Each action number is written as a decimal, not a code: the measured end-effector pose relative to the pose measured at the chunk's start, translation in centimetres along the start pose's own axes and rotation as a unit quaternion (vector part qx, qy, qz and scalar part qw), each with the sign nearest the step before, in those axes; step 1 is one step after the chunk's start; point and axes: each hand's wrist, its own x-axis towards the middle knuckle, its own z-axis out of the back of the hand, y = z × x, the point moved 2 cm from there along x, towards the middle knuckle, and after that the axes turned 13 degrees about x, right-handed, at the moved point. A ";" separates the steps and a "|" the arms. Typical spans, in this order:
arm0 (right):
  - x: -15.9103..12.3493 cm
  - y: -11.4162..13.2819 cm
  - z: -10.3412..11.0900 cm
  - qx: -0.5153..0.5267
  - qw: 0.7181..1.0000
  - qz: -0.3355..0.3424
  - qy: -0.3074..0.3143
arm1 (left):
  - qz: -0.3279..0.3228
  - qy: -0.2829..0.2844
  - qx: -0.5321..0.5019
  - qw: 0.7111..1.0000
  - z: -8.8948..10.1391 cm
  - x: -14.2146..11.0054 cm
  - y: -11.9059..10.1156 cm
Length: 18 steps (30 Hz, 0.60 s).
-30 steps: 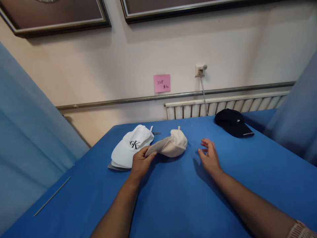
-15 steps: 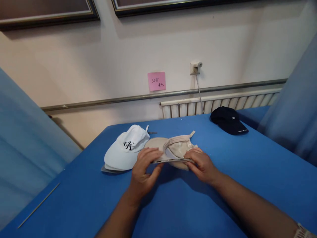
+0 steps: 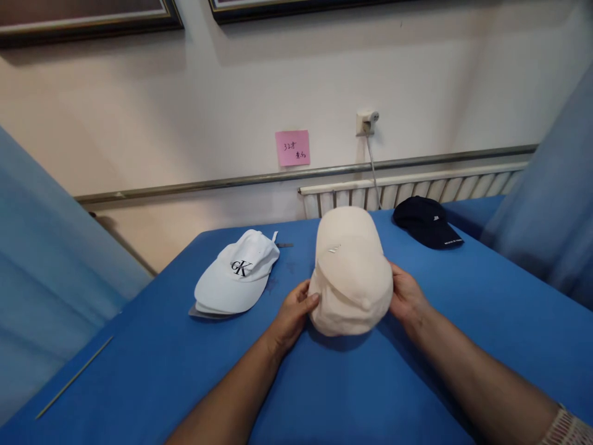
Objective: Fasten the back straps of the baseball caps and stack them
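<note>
A cream baseball cap (image 3: pixel 354 266) is held between my two hands over the blue table, its brim facing the wall and its crown turned up. My left hand (image 3: pixel 296 312) grips the cap's left lower edge, thumb on the outside. On the opposite edge, my right hand (image 3: pixel 407 293) is closed on the cap, its fingertips partly hidden behind the fabric. To the left lies a white baseball cap (image 3: pixel 238 272) with black lettering, stacked on at least one other cap whose greyish brim shows beneath.
A navy baseball cap (image 3: pixel 426 222) lies at the back right of the blue table (image 3: pixel 185 383). A thin stick (image 3: pixel 74 378) rests near the left edge. Behind are a radiator (image 3: pixel 333 201), a metal rail (image 3: pixel 222 183) and a plugged-in cord (image 3: pixel 372 164). Blue curtains (image 3: pixel 46 278) hang at both sides.
The cream cap has been turned over, from its inside showing to crown up with the brim toward the wall. My right hand, free at first, has taken hold of it.
</note>
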 end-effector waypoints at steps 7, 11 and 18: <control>3.3 -1.4 2.9 -0.012 0.999 0.007 -0.031 | 0.038 -0.046 -0.108 0.992 0.2 2.6 1.3; 4.1 -1.9 3.4 -0.023 0.999 0.020 -0.028 | -0.002 -0.115 -0.129 0.985 0.8 5.1 1.5; 6.1 -2.4 4.9 -0.206 0.958 0.151 -0.127 | -0.007 -0.148 -0.072 0.986 1.6 7.3 2.3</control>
